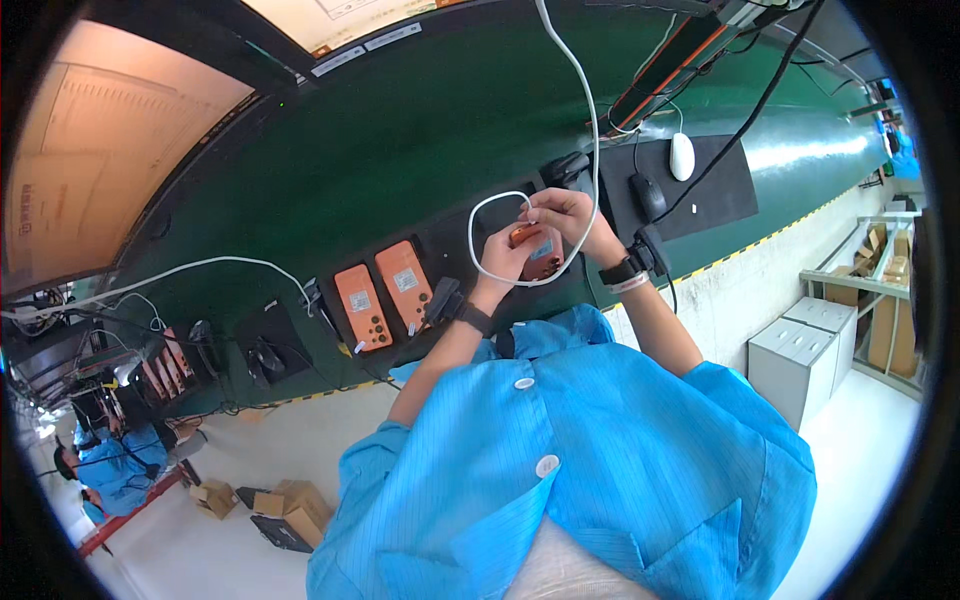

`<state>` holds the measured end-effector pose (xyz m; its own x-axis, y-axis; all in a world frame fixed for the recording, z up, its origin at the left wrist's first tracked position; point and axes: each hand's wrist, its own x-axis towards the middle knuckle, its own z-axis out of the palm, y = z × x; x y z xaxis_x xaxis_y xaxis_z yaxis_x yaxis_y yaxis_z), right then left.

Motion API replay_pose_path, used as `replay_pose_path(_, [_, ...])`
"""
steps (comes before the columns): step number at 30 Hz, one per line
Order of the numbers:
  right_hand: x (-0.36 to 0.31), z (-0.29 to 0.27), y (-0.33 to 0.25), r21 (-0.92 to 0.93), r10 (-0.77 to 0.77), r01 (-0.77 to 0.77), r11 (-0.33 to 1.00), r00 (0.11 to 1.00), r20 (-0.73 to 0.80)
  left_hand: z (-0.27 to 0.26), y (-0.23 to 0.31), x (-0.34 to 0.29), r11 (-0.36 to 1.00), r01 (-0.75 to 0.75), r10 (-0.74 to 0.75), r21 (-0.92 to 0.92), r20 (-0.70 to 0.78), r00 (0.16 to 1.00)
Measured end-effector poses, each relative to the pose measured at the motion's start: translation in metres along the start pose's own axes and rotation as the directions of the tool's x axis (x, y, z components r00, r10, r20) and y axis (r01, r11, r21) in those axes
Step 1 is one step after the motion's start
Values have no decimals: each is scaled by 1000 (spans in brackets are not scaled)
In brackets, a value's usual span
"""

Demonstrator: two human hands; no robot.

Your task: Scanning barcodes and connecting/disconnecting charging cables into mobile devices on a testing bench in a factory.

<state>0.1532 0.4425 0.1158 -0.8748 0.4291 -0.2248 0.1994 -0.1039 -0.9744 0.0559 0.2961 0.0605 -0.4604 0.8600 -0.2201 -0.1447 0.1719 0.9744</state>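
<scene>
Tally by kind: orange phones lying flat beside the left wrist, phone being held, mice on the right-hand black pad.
Flat orange phones: 2
Held phone: 1
White mouse: 1
Black mouse: 1
Total: 5

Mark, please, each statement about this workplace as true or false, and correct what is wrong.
1. The left hand holds an orange phone. True.
2. The right hand touches nothing. False: the right hand has its fingertips at the white cable.
3. Two more orange phones lie to the left of the left hand. True.
4. The white mouse lies to the left of both hands. False: the white mouse is to their right.
5. The person's jacket is blue. True.
</scene>
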Motion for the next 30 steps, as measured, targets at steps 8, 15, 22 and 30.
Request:
replay_pose_path(8, [-5, -2, 2, -271, -51, 42, 962, 998, -26, 5, -4, 4, 993, -46, 45, -111, -16, 999])
replay_pose_path(15, [12, -14, 33, -343, 2, -8, 939, 1000, -16, -8, -16, 11, 999, -38, 37, -10, -72, 997])
replay_pose_path(22, [62, 33, 49, -883, -593, 52, 467, 759, -269, -125, -27, -97, 976, 124, -12, 178, -527, 850])
replay_pose_path(30, [61, 264, 47, -412, 73, 162, 897, 864, 499, -284, -31, -167, 641, 547, 254, 539, -821, 511])
